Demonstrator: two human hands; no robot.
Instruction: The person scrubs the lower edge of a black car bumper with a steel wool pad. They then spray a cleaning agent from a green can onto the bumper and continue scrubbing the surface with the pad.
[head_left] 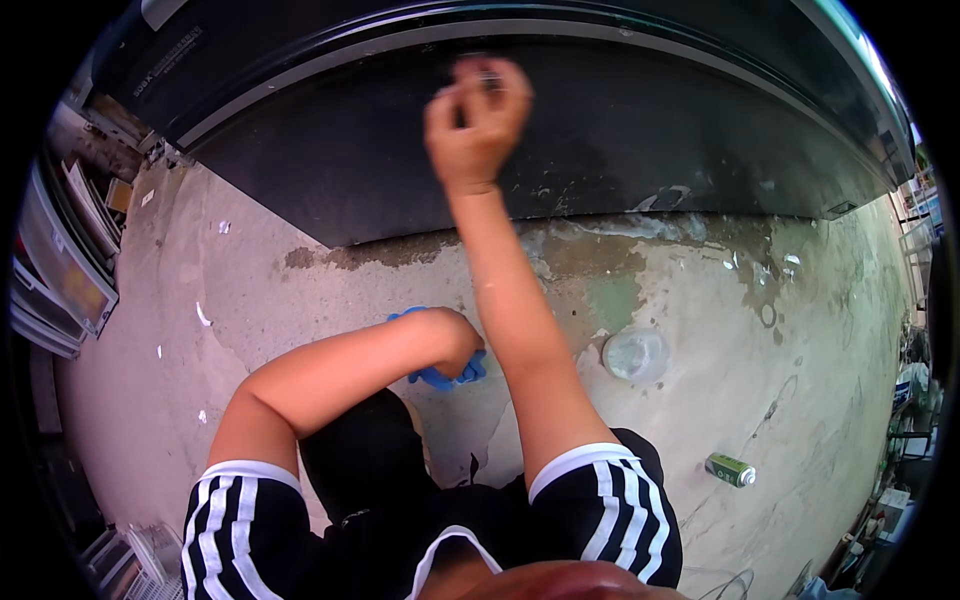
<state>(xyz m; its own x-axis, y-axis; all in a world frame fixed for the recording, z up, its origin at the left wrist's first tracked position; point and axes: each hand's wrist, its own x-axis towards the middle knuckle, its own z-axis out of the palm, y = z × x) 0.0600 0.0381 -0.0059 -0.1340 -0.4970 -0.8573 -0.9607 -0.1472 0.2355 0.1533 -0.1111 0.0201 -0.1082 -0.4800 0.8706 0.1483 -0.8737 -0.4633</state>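
Observation:
My right hand (478, 125) is raised against the dark panel (330, 150) of a large black appliance, its fingers curled. Something small, dark and shiny shows at the fingertips, but motion blur hides what it is. Bent across in front of my body, my left hand (455, 345) is closed around a crumpled blue cloth (436, 378), low above the concrete floor. Its fingers are mostly turned away from view. Whitish smears and wet-looking marks lie along the panel's lower edge.
A clear plastic tub (636, 356) with liquid stands right of my right forearm. A green spray can (730, 470) lies farther right. Wet patches and white scraps mark the concrete floor (270, 290). Panels (75, 250) lean at the left; clutter lines the right edge.

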